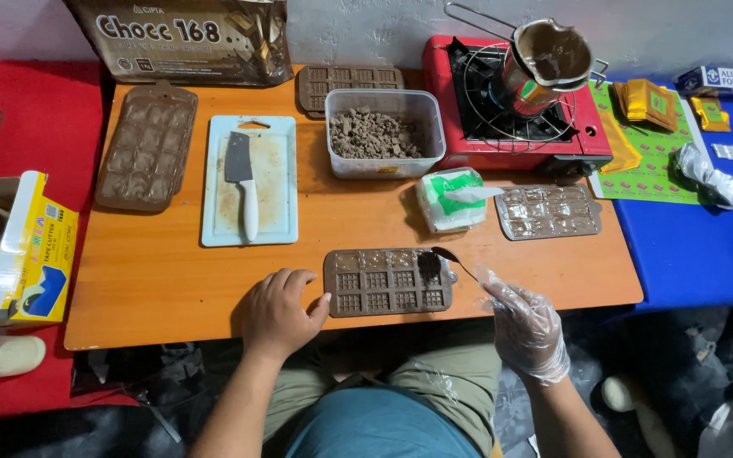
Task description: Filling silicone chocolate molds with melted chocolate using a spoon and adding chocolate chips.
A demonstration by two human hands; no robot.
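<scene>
Head view: a person is spooning melted chocolate into a mould tray (388, 282) lying near the front edge of an orange table (163, 280).

Left hand (277, 312), bare and loosely curled, is resting against the tray's left end, gripping nothing. Right hand (526, 329), wearing a clear glove, is pinching a spoon (451, 259) over the tray's right corner. That tray looks light, thin and bendy, probably best steadied by its ends. Open tabletop is lying left of it; a cutting board (275, 182) is sitting behind.
</scene>
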